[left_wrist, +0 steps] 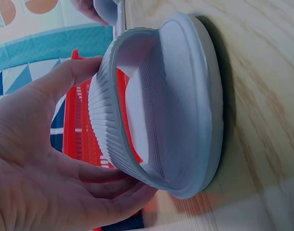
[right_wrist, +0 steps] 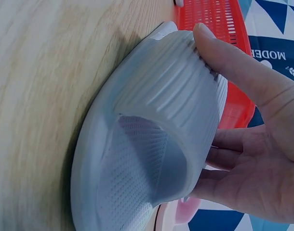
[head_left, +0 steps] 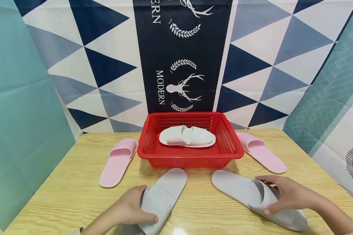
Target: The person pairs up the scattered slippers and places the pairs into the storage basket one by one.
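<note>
While patterned cloth (head_left: 111, 58) is hanging across the back, with deer heads and the word MODERN running down its dark middle band, plain teal cloth (head_left: 23, 114) is covering the left side. Below them a wood-grain table (head_left: 61, 182) is stretching toward the person. On its far part, just in front of the patterned cloth, a red basket (head_left: 191, 156) is standing upright, its perforated walls rising around a pair of white slippers (head_left: 175, 135) that are lying crosswise on its floor. Nearer the person, two gray slippers are lying on either side of the middle, both in front of the basket: the left gray slipper (head_left: 161, 197) is pointing its far end up and to the right, the right gray slipper (head_left: 244, 191) up and to the left. Flanking the basket, a left pink slipper (head_left: 116, 166) and a right pink slipper (head_left: 267, 156) are resting on the wood, their near ends slanting outward. Each hand is grasping a gray slipper: the left hand (head_left: 132, 207) is holding the left one by its strap, thumb and fingers on opposite sides, and the right hand (head_left: 292, 195) is gripping the right one's ribbed strap in the same way.
</note>
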### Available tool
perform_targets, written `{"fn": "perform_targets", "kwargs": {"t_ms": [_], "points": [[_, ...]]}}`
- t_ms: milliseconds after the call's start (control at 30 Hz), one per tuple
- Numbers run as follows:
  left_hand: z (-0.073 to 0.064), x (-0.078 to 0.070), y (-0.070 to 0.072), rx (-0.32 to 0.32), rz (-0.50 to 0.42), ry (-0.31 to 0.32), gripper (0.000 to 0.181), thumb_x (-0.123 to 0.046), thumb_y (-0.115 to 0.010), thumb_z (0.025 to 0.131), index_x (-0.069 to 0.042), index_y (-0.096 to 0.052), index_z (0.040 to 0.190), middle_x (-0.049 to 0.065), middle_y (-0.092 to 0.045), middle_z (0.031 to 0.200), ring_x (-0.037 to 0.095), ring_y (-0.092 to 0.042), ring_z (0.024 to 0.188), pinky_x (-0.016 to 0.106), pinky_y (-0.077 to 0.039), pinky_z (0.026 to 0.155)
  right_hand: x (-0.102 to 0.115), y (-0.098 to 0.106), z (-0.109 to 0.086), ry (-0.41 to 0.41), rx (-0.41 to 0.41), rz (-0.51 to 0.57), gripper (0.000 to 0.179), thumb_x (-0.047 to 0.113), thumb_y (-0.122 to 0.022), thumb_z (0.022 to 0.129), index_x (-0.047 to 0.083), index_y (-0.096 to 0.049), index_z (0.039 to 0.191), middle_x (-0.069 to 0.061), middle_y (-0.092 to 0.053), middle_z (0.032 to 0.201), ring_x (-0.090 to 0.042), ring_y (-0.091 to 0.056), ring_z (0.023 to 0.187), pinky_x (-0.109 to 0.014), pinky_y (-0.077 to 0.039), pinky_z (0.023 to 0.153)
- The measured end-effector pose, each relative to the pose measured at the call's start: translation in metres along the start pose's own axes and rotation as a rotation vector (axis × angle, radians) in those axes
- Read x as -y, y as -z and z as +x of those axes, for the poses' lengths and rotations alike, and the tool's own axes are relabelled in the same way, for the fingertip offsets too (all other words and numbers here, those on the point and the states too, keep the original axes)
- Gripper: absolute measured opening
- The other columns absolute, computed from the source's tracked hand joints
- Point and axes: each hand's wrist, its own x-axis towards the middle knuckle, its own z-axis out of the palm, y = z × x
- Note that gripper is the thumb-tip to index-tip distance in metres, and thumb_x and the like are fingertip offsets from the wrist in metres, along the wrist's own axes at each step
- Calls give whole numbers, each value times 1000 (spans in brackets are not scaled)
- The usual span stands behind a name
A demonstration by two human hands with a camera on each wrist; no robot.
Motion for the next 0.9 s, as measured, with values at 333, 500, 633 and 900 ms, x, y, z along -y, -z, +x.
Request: {"fn": "perform_targets", "kwargs": {"t_ms": [333, 500, 633, 900], "points": [[-2, 16, 16, 33, -9, 2, 100, -41, -85, 59, 10, -44, 135, 22, -55, 133, 34, -52, 124, 55, -43, 103, 12, -4, 17, 48, -11, -5, 77, 32, -85, 69, -3, -53, 130, -12, -63, 119, 10, -50, 104, -18, -51, 79], [-1, 22, 23, 16, -1, -55, 95, -37, -86, 60, 10, -46, 133, 22, -56, 131, 34, -54, 122, 53, -44, 101, 22, -3, 29, 36, 10, -18, 80, 39, -83, 68, 1, -53, 131, -8, -62, 121, 9, -50, 103, -21, -52, 80], [0, 25, 27, -4, 30, -96, 91, -33, -86, 60, 11, -49, 130, 21, -59, 127, 34, -56, 118, 51, -46, 98, 28, -2, 38, 43, 33, -17, 80, 42, -82, 69, 2, -52, 132, -8, -62, 123, 7, -51, 104, -22, -53, 81], [2, 27, 36, 21, 56, -130, 89, -29, -84, 60, 12, -48, 131, 22, -59, 126, 34, -57, 118, 50, -47, 98, 34, -3, 53, 89, 43, -26, 81, 43, -83, 69, 2, -52, 132, -10, -61, 126, -1, -54, 110, -24, -52, 86]]}}
